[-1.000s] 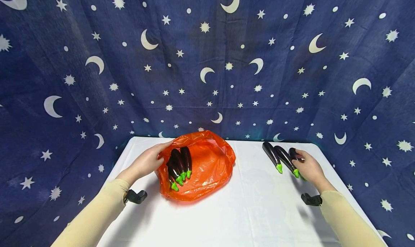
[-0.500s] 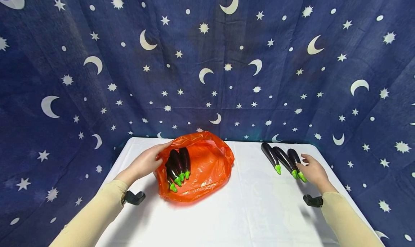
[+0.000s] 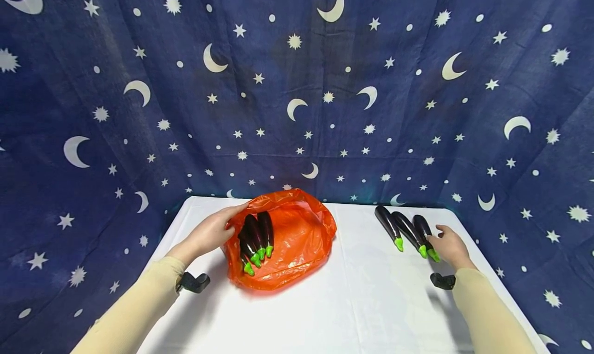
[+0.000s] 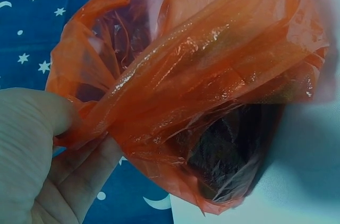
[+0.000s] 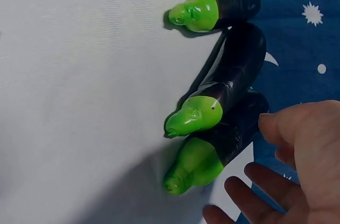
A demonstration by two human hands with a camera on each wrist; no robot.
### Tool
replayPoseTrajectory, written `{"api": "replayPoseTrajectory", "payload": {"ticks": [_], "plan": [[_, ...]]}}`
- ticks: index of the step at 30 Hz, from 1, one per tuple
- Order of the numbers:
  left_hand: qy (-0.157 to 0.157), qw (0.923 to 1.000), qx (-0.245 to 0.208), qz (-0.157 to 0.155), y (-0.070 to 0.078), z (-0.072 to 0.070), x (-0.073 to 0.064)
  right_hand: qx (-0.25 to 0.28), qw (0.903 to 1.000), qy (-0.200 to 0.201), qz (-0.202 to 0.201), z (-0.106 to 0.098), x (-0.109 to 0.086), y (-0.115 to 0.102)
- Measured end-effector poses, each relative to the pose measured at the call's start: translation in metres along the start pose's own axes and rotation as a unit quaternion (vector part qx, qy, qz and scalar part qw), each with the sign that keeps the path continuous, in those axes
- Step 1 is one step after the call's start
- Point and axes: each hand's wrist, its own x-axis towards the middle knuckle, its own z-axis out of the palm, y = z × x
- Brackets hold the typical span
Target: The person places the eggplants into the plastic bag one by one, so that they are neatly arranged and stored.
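On the left, my left hand point(image 3: 211, 232) pinches the rim of a red plastic bag point(image 3: 301, 240), thumb against fingers in the left wrist view. Several eggplants point(image 3: 266, 232) with green stems lie inside the bag on its left side. Three more eggplants lie on the right part of the table: a left one point(image 3: 389, 226), a middle one point(image 3: 408, 231) and a right one point(image 3: 423, 231). Beside the right one is my right hand point(image 3: 451, 245), fingers spread and holding nothing. The right wrist view shows the thumb close to that eggplant's dark body point(image 5: 247, 123); I cannot tell whether they touch.
A white cloth covers the table point(image 3: 325, 318). Dark blue fabric point(image 3: 260, 106) with moons and stars hangs behind the table and along both sides. A black strap device sits on each wrist.
My right hand has drawn back rightward from the right eggplant, which it partly covered a second ago, and its fingers have parted. The left hand and the bag stay nearly still.
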Motion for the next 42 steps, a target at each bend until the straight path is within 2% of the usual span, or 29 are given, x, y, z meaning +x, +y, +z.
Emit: {"api": "replayPoseTrajectory", "payload": {"ticks": [3, 18, 27, 36, 42], "plan": [[-0.001, 1.0, 0.0, -0.001, 0.0, 0.0, 0.0, 0.001, 0.9999, -0.007, 0.008, 0.001, 0.006, -0.002], [-0.006, 0.9999, -0.002, -0.015, -0.002, -0.002, 0.001, -0.014, 0.9978, -0.064, -0.013, -0.002, 0.023, -0.004], [-0.006, 0.9999, -0.001, -0.013, -0.001, -0.003, 0.001, -0.046, 0.9961, -0.067, -0.035, -0.001, 0.027, -0.004], [-0.01, 0.9998, -0.006, -0.018, 0.0, -0.003, 0.0, -0.044, 0.9954, -0.076, -0.039, 0.002, 0.029, -0.002], [-0.008, 0.9999, -0.004, -0.01, -0.002, -0.003, 0.001, -0.06, 0.994, -0.082, -0.042, -0.001, 0.028, 0.0]]}}
